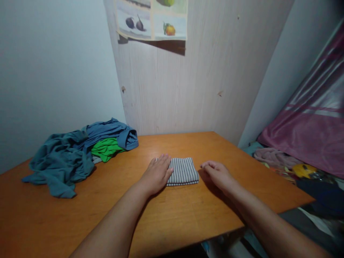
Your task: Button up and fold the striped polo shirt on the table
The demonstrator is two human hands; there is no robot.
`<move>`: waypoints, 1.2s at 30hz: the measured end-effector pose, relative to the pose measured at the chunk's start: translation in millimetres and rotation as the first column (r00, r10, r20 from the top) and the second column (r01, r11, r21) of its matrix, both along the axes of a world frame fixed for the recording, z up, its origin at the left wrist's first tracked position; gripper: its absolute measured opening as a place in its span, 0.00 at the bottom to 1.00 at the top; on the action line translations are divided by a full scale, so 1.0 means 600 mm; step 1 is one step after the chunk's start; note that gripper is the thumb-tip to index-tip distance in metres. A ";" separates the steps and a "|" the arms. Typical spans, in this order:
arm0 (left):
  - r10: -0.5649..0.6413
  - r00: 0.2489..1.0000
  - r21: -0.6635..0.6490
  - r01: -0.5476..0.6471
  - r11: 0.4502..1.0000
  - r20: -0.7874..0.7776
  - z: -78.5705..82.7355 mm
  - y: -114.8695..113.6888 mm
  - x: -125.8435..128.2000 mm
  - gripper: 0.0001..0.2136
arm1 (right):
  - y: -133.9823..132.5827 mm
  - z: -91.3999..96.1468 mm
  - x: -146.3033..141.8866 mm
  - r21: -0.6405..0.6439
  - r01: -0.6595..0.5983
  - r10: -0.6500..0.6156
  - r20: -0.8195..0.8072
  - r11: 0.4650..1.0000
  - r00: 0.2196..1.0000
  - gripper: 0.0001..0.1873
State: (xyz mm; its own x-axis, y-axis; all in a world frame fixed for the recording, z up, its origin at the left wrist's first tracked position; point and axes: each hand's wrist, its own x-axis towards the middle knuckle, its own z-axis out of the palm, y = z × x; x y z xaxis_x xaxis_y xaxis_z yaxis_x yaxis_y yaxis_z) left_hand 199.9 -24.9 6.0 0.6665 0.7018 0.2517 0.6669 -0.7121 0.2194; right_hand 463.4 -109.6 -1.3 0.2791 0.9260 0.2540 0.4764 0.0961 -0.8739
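Note:
A small folded grey-and-white striped cloth [184,171] lies on the orange wooden table [188,215]. My left hand [157,173] rests flat on the cloth's left edge, fingers stretched out and together. My right hand [217,172] lies on the table just right of the cloth, fingers curled loosely inward, with nothing visible in them.
A heap of blue and teal clothes [72,154] with a green garment [106,148] lies at the table's back left. A wood-grain panel [188,89] with a fruit poster [152,18] stands behind. Right of the table are a pink striped cloth [309,132] and mixed clutter [303,170].

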 end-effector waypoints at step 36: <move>0.141 0.962 -0.084 -0.164 0.983 -0.232 0.003 -0.023 0.009 0.35 | 0.083 -0.006 -0.048 -0.321 -0.292 0.432 0.594 0.901 0.679 0.41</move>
State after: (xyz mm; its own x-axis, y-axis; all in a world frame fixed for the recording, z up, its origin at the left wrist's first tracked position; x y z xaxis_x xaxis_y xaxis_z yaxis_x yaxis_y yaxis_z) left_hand 205.2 -38.9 7.8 0.5808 0.8135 0.0301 0.8061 -0.5799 0.1180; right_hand 434.4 -60.1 -4.7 -0.2518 0.9662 0.0557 0.8844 0.2531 -0.3921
